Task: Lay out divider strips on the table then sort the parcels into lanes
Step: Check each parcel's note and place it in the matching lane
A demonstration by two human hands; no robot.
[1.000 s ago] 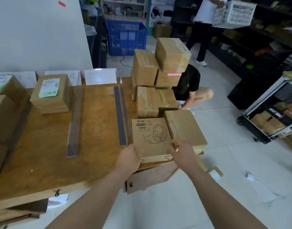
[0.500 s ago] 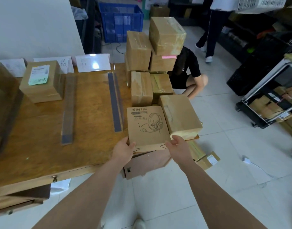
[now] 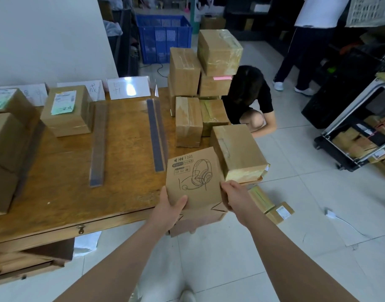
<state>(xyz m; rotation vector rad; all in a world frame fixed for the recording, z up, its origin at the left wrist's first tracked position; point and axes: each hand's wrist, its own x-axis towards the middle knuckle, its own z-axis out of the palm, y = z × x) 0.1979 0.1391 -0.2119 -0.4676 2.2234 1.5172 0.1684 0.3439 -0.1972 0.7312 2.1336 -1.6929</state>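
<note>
While the left grip (image 3: 172,207) and right grip (image 3: 236,198) clasped its near corners, the flat brown cardboard box printed with a headset (image 3: 192,175) sat between them, with a grey divider strip (image 3: 156,136) beyond the left grip.

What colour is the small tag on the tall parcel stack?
The tag is pink, best seen in the head view.

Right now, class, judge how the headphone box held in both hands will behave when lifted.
Probably stiff: the headphone box looks flat-faced between left hand and right hand. Likely light: edge grips alone hold it. Flat-sided, so unlikely to roll.
</note>
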